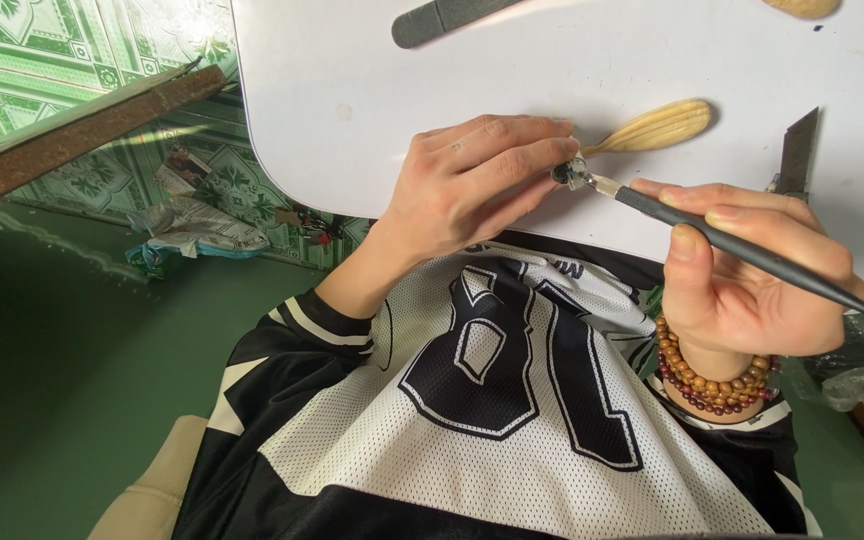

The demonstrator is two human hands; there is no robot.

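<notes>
While the head camera looks down over a mesh jersey (512, 400), I see my left hand (472, 185) curled on the near edge of the white counter (352, 80), its fingertips (552, 150) pinched shut on a small dark piece (564, 173) that is mostly hidden by them. My right hand (742, 270) is closed around a slim dark file (742, 245), held like a pen, thumb below and fingers on top, the handle running out past the hand to the right. The pale tip of the file meets the piece right at the left fingertips, just over the counter's edge.

Just beyond that spot lies a ribbed, cream-coloured carving (657, 128), one narrow end pointing toward the left fingertips; I cannot tell whether it touches them. A flat grey file (442, 18) lies at the far edge of the counter, well apart from both hands. A metal blade (798, 150) stands up just behind the right hand. Two strings of wooden beads (707, 378) circle the right wrist. Crumpled wrappers (192, 225) lie on the green floor at the left, near a patterned green wall.
</notes>
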